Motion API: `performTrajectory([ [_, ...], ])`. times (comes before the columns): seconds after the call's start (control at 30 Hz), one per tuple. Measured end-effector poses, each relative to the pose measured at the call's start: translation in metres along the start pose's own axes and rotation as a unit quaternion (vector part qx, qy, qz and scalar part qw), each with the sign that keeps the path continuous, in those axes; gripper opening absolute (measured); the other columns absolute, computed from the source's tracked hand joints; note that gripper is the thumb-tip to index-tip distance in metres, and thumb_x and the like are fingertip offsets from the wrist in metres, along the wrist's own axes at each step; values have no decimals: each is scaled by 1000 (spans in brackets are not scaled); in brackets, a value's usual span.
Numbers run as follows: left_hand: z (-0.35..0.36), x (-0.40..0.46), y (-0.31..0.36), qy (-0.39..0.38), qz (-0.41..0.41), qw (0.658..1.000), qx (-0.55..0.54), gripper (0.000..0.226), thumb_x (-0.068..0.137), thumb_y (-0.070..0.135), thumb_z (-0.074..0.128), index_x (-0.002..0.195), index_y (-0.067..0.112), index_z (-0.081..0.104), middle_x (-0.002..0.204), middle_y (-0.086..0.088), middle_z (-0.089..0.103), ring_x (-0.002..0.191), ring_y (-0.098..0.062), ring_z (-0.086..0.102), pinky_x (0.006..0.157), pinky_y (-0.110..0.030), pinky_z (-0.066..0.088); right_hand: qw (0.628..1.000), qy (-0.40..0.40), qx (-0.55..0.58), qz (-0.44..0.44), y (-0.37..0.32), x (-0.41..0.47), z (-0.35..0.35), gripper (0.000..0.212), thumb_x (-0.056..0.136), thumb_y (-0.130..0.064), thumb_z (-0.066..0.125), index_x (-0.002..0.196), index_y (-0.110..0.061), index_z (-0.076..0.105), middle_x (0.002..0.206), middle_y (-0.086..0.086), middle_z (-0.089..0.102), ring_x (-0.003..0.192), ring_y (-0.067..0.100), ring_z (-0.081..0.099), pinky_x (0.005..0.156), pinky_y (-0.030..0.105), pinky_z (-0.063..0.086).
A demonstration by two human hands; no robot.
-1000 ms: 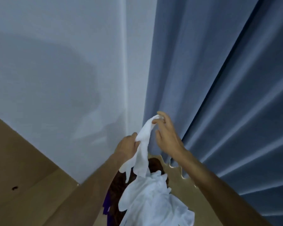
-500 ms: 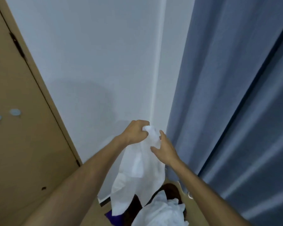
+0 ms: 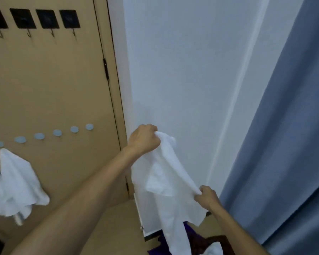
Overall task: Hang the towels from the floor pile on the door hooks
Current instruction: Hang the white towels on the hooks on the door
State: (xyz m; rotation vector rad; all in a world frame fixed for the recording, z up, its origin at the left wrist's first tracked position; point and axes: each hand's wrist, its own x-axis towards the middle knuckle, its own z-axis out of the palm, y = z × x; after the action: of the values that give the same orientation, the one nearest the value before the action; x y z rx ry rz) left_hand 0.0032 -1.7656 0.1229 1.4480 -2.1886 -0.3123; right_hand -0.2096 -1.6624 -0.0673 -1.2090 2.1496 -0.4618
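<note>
Both hands hold one white towel (image 3: 166, 183) in front of the pale wall (image 3: 182, 70), well apart from each other. Furthest left, on the tan door (image 3: 50, 85), two white towels (image 3: 17, 184) already hang below a row of black hooks (image 3: 46, 20) and a row of pale round discs (image 3: 57, 133). Next, the left hand (image 3: 143, 139) grips the held towel's top corner, raised. Lower and to the right, the right hand (image 3: 206, 196) pinches its side edge. A blue curtain (image 3: 287, 144) hangs furthest right.
</note>
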Motion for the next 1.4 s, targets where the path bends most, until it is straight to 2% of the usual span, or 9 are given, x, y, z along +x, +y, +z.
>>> performTrajectory([
  [0.07, -15, -7, -35, 30, -79, 984, 157, 10, 75, 6, 47, 83, 13, 48, 92, -9, 53, 87, -31, 54, 63, -32, 40, 998, 49, 30, -29, -30, -4, -4, 11, 88, -21, 58, 81, -15, 51, 88, 5, 60, 64, 11, 51, 48, 21, 37],
  [0.13, -20, -16, -64, 4, -99, 958, 268, 37, 77, 14, 53, 113, 14, 45, 118, -9, 44, 107, -29, 45, 82, -35, 41, 991, 83, 47, -89, -71, -10, -7, 15, 84, -19, 60, 74, -18, 50, 77, -1, 58, 60, 6, 48, 46, 19, 34],
  [0.27, -3, -31, -69, -201, 42, 977, 50, 66, 79, 21, 59, 139, 25, 32, 140, 0, 41, 128, -24, 39, 101, -36, 39, 970, 46, 45, -233, -159, -36, -2, 15, 75, -14, 65, 71, -20, 52, 71, -7, 57, 64, 10, 52, 47, 17, 35],
  [0.37, 2, -38, -70, -250, 49, 963, -83, 38, 79, 9, 53, 111, 26, 43, 104, -3, 57, 98, -26, 56, 68, -29, 46, 958, 51, 74, -274, -203, -51, 1, 21, 74, -10, 66, 67, -23, 50, 72, -8, 57, 63, 7, 52, 44, 9, 34],
  [0.6, -40, -38, -115, -136, 29, 986, -94, 27, 75, -1, 41, 69, 26, 39, 77, 1, 48, 74, -21, 45, 56, -27, 32, 970, -62, 67, -225, -208, -62, 17, 14, 80, -14, 67, 76, -15, 53, 77, 1, 54, 66, 14, 47, 61, 24, 38],
  [0.8, -70, -52, -150, -174, 8, 981, -86, 19, 78, 3, 54, 80, 20, 46, 83, 3, 50, 73, -14, 44, 60, -26, 36, 942, -80, 206, -253, -243, -77, 29, 5, 83, -7, 65, 81, -8, 60, 85, 13, 58, 79, 22, 53, 72, 36, 42],
  [1.07, -111, -70, -197, -185, -42, 962, -196, 27, 74, -8, 47, 61, 16, 42, 63, 3, 38, 59, -13, 31, 52, -24, 24, 924, -211, 141, -287, -304, -97, 52, 17, 84, -22, 64, 68, -22, 67, 73, -5, 59, 72, 13, 53, 68, 24, 38],
  [1.3, -130, -82, -247, -164, -49, 984, -48, 30, 71, -9, 37, 56, 17, 39, 62, 2, 40, 61, -14, 33, 54, -27, 23, 928, -168, 47, -330, -350, -101, 87, 26, 88, -13, 53, 63, -21, 58, 66, -9, 53, 64, 8, 47, 63, 21, 36],
  [1.4, -135, -83, -265, -122, -70, 988, -60, 31, 68, -10, 33, 53, 17, 38, 59, 2, 40, 59, -14, 33, 53, -27, 23, 920, -220, 88, -313, -362, -98, 99, 27, 88, -9, 50, 62, -18, 52, 64, -6, 48, 60, 9, 41, 58, 22, 33],
])
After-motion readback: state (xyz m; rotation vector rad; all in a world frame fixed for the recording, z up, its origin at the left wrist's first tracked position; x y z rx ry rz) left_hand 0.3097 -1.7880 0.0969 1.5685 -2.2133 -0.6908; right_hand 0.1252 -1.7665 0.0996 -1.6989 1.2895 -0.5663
